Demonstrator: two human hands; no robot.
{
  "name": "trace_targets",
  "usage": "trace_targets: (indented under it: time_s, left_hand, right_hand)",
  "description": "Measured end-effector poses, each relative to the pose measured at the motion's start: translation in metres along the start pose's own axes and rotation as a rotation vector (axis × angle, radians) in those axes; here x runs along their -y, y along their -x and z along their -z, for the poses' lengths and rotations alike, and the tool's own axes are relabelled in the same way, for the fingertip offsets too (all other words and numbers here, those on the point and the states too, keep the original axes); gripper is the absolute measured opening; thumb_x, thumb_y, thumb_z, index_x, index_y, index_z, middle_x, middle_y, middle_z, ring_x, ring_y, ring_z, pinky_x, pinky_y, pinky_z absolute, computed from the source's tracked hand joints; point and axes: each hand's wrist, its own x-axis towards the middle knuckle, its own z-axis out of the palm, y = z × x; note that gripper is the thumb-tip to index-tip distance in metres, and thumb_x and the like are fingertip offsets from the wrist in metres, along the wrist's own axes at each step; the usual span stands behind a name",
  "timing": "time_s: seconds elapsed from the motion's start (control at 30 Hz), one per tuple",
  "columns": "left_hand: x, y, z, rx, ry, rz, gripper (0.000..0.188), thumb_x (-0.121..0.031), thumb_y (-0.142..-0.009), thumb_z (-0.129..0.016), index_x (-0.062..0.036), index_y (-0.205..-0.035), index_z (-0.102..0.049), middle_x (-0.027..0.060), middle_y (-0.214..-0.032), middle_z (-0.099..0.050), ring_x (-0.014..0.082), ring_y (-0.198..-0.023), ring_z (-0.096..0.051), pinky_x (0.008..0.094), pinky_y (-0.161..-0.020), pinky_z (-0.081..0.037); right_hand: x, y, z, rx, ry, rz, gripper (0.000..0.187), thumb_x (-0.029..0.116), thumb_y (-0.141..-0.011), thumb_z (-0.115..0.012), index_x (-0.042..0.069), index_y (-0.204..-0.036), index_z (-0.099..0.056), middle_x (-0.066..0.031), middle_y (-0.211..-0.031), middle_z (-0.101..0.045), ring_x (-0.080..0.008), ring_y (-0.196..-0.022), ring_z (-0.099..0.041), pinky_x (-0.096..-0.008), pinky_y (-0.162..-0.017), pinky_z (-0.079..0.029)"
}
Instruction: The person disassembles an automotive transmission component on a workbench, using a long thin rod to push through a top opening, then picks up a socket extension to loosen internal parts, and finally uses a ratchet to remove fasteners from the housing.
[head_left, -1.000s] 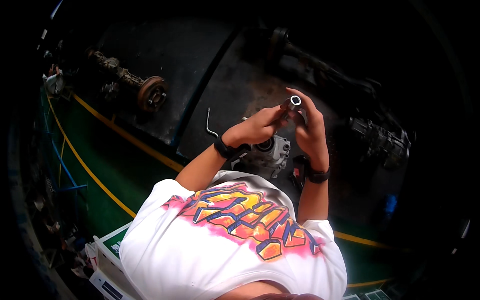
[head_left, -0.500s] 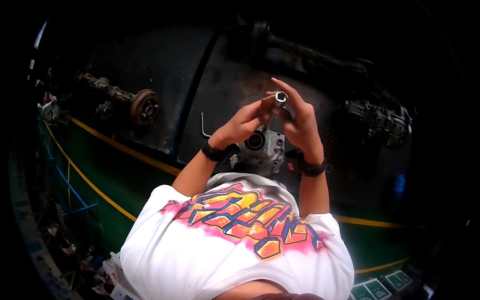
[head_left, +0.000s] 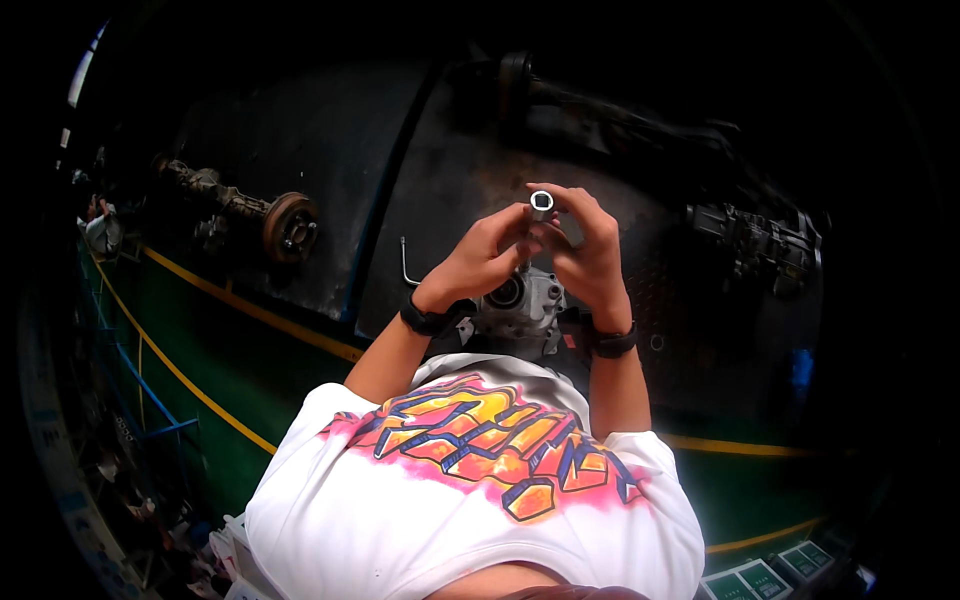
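A silver socket wrench [head_left: 541,206] stands on end between my hands, its hollow socket facing up and its shaft running down behind my fingers. My left hand [head_left: 478,257] closes its fingertips on it from the left. From the right, my right hand [head_left: 588,245] curls thumb and fingers around it just below the socket's rim. Below my hands sits a grey metal gear housing [head_left: 530,318] with a round dark opening, partly covered by my left hand. The wrench's lower end is hidden, so I cannot tell whether it touches the housing.
A bent L-shaped wrench [head_left: 405,262] lies left of the housing on the dark workbench [head_left: 385,195]. An axle with a rusty drum [head_left: 288,225] rests further left. Another gearbox [head_left: 755,240] is at the right, and a long dark axle [head_left: 620,110] lies at the back.
The socket end has shifted a little left and toward me. My right hand's fingers, stretched out before, now curl around the wrench. My left hand stays close to it.
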Motion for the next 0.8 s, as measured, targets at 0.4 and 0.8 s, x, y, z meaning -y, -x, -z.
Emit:
trace_targets:
  time_s: [0.4, 0.8]
  left_hand:
    - [-0.006, -0.002, 0.016, -0.034, -0.335, 0.023, 0.041, 0.013, -0.093, -0.058, 0.0055, -0.131, -0.069, 0.0150, -0.124, -0.079, 0.0209, -0.122, -0.075, 0.0331, -0.105, -0.059]
    - [-0.008, -0.001, 0.014, -0.109, -0.346, -0.079, 0.034, 0.010, -0.090, -0.067, 0.0045, -0.123, -0.073, 0.0103, -0.101, -0.082, 0.0180, -0.097, -0.078, 0.0339, -0.093, -0.062]
  right_hand:
    - [-0.003, -0.002, -0.018, -0.062, -0.192, -0.059, 0.051, -0.011, -0.086, -0.078, 0.004, -0.134, -0.077, -0.0107, -0.119, -0.073, -0.0187, -0.108, -0.072, -0.0317, -0.087, -0.060]
    - [0.016, -0.002, -0.018, -0.057, -0.313, -0.086, 0.048, -0.007, -0.092, -0.076, 0.006, -0.138, -0.076, -0.0113, -0.120, -0.073, -0.0232, -0.106, -0.073, -0.0330, -0.091, -0.058]
